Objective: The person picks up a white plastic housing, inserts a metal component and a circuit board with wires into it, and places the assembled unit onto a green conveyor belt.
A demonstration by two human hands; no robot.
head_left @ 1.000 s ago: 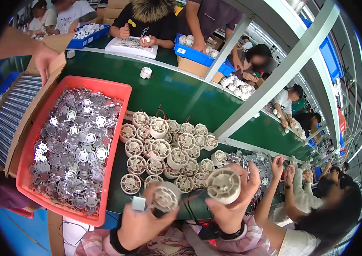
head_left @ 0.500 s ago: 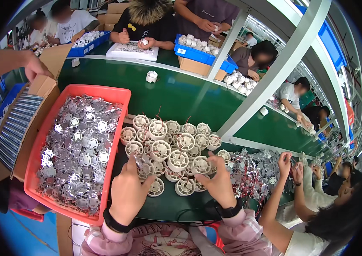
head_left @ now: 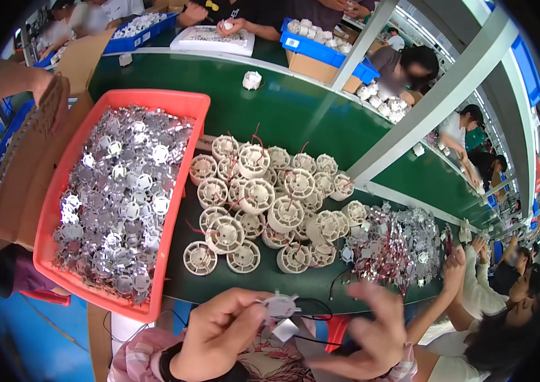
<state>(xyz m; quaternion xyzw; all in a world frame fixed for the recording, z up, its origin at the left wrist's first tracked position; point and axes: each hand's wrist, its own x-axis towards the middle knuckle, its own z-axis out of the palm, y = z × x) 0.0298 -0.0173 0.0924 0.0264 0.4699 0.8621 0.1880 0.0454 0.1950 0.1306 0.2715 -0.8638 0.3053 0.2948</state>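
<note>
My left hand (head_left: 222, 328) is closed close to my body, pinching a round grey metal plate (head_left: 280, 305) with small tabs between thumb and fingers. A small white square piece (head_left: 284, 329) hangs just below the plate. My right hand (head_left: 368, 334), smeared by motion, is to the right of the plate with thumb and fingers apart; I see nothing in it. Beyond both hands stands a cluster of round off-white plastic housings (head_left: 225, 235) with spoked tops and red wires, some stacked on others.
On the left, a red bin (head_left: 203, 127) holds many silvery metal plates, beside a cardboard box (head_left: 24, 184) with a person's hand on it. Metal parts with red wires (head_left: 384, 248) lie heaped at right. A grey post (head_left: 423, 102) crosses the green bench (head_left: 321, 127). Co-workers sit around.
Both my hands have drawn back from the housings toward my body. The metal plate now shows in my left fingers. The cardboard box at left has tipped, and the view has shifted downward.
</note>
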